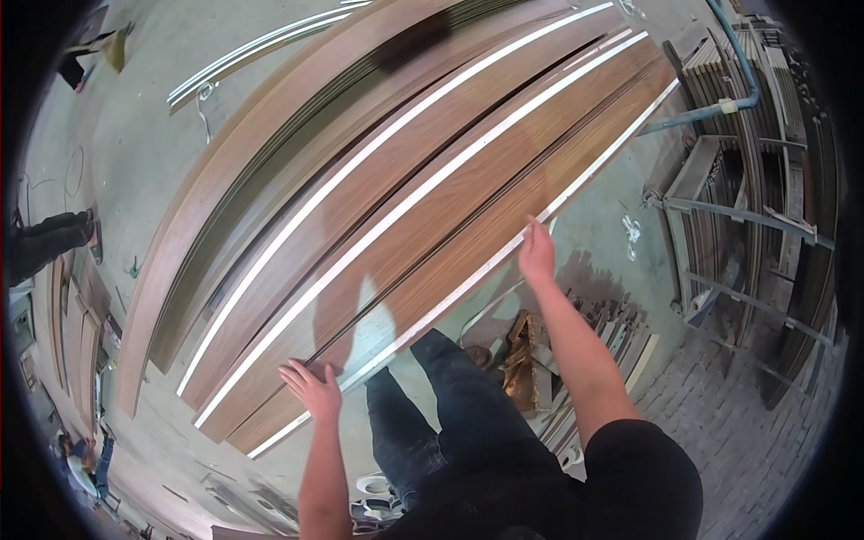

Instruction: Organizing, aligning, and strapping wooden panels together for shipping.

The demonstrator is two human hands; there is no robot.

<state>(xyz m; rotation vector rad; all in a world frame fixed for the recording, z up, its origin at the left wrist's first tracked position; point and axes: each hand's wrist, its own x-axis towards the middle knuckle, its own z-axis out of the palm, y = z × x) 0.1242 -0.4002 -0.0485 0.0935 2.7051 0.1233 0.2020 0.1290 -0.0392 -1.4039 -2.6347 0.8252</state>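
Long wood-grain boards (432,256) lie side by side before me, running from lower left to upper right. White strips (423,193) run along several of their edges. My left hand (310,389) rests on the near board close to its left end, fingers spread and thumb apart. Farther along, my right hand (537,258) is at the same board's near edge, fingertips on the white edge strip (477,281). It appears to grip the edge; part of its fingers is hidden. A bright patch of light falls on the board between my hands.
Stacked curved-looking panels (207,207) lie beyond the boards. At the right stands a metal rack (747,216) with long profiles and a blue pipe (720,108). Scrap strips (612,333) lie on the floor beside my legs. Other people's legs (54,238) show at the far left.
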